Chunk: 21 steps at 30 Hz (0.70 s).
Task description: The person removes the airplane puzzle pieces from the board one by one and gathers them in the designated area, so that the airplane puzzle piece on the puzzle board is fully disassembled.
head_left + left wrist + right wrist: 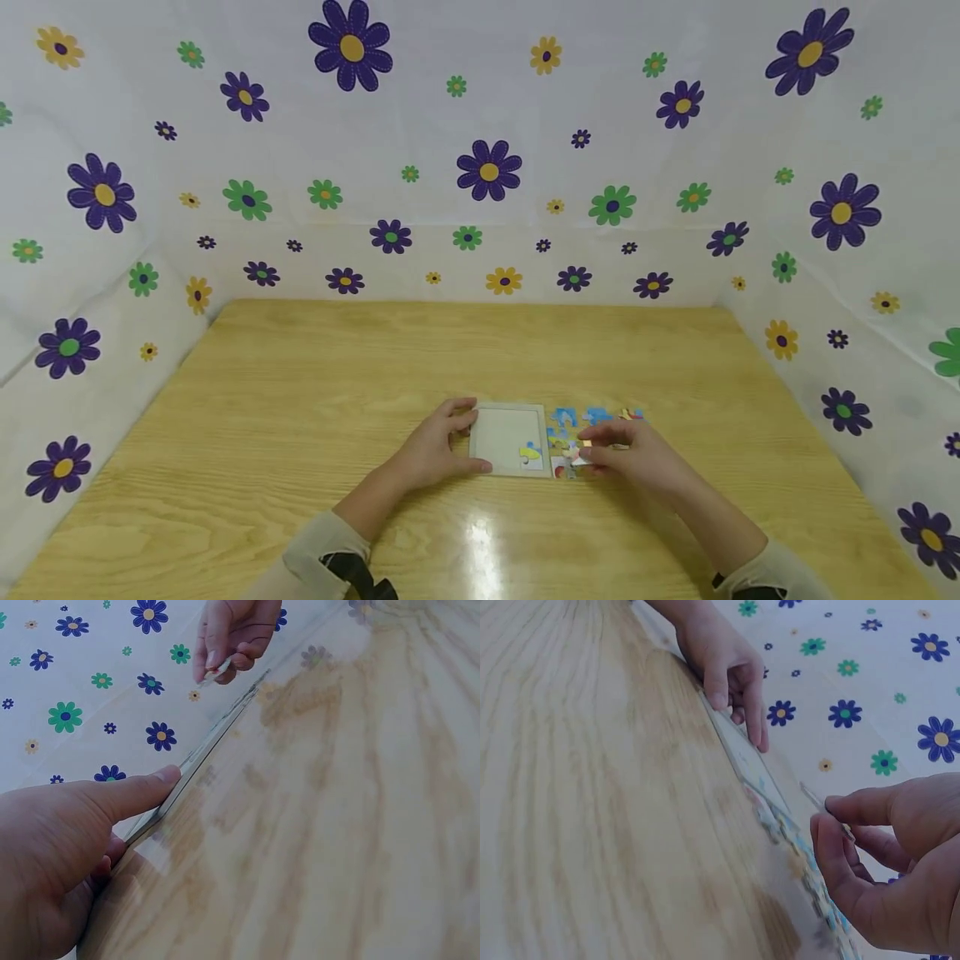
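A flat, pale puzzle tray (498, 433) lies on the table, and my left hand (435, 446) grips its left side, thumb at the near corner and fingers at the far one. One yellow, blue and white puzzle piece (531, 455) sits in the tray's near right corner. My right hand (637, 454) pinches another puzzle piece (812, 796) between thumb and fingers, raised above the loose pieces; its picture is mostly hidden. Several loose puzzle pieces (564, 417) lie right of the tray, some of them under the right hand.
The wooden table (360, 358) spreads around the tray, with a bright light reflection near its front. White cloth (420, 125) printed with purple, green and yellow flowers stands behind the table and along both sides.
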{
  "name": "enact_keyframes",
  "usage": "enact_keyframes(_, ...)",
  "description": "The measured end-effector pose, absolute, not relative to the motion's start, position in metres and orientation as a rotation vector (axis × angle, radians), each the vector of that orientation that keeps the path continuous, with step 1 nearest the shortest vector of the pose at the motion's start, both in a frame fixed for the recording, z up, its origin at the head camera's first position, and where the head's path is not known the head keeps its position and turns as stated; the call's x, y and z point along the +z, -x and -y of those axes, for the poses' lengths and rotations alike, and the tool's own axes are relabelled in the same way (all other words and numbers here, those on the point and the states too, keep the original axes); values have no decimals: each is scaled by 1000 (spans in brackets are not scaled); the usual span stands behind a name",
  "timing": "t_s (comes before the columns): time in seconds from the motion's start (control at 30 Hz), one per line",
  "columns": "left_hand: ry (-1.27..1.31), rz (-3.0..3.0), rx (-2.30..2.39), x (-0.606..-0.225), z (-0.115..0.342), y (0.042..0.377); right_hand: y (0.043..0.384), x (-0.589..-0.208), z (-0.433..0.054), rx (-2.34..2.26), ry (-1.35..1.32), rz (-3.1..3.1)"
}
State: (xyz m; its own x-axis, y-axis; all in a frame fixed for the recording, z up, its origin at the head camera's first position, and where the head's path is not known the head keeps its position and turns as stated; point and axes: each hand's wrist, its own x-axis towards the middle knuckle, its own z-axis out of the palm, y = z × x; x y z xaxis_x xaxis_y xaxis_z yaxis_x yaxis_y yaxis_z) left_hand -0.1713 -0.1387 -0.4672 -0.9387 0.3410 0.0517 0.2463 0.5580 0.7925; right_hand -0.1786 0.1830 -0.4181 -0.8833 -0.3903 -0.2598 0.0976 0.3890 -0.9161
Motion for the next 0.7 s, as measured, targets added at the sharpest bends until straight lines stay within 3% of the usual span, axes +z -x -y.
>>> enact_keyframes(0.3, -532, -2678, 1317, -468, 140, 169, 166, -423, -198, -1434, 143, -2366)
enact_keyframes(0.57, -508, -2669, 1324, -468, 140, 170, 161, -419, -194, -955, 291, -2804)
enact_keyframes(0.7, -512, -2659, 1339, -468, 140, 170, 159, -415, -182, -975, 334, -2798)
